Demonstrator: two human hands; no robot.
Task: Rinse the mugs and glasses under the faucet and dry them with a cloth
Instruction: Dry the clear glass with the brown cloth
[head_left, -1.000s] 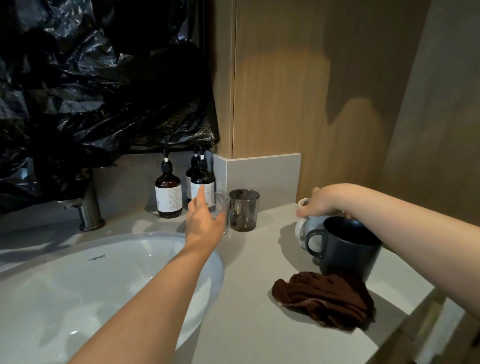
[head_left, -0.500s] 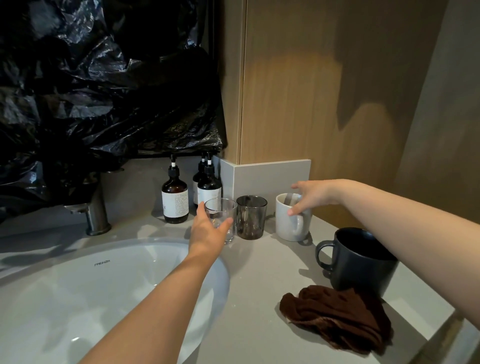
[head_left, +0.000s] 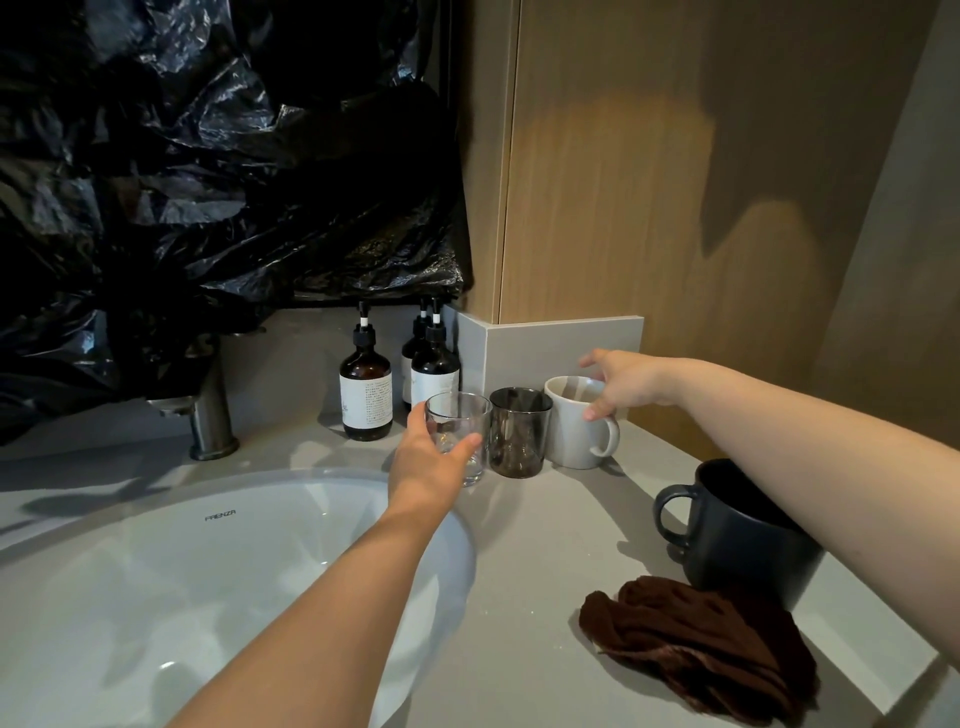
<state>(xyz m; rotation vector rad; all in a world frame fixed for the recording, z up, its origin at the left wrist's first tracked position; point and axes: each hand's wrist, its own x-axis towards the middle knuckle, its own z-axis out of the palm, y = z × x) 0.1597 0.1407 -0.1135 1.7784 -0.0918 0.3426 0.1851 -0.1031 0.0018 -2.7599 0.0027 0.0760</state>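
A clear glass (head_left: 460, 423) stands on the counter by the basin's rim, and my left hand (head_left: 423, 465) wraps it, thumb in front and fingers behind. To its right stands a smoked glass (head_left: 519, 434). Beside that is a white mug (head_left: 574, 436), standing on the counter. My right hand (head_left: 626, 387) grips its rim from above, thumb on the near wall. A dark mug (head_left: 727, 535) sits nearer at the right, partly behind my right forearm. A brown cloth (head_left: 696, 644) lies crumpled in front of it. The faucet (head_left: 205, 415) is at the back left.
The white basin (head_left: 156, 571) fills the lower left. Three brown pump bottles (head_left: 366, 395) stand behind the glasses. A grey upstand (head_left: 545, 348) and a wood panel close the corner. Black plastic sheeting (head_left: 208, 156) hangs above the faucet. The counter edge (head_left: 914, 680) runs along the lower right.
My right hand carried the white mug left from beside the dark mug and set it next to the smoked glass. My left hand closed around the clear glass.
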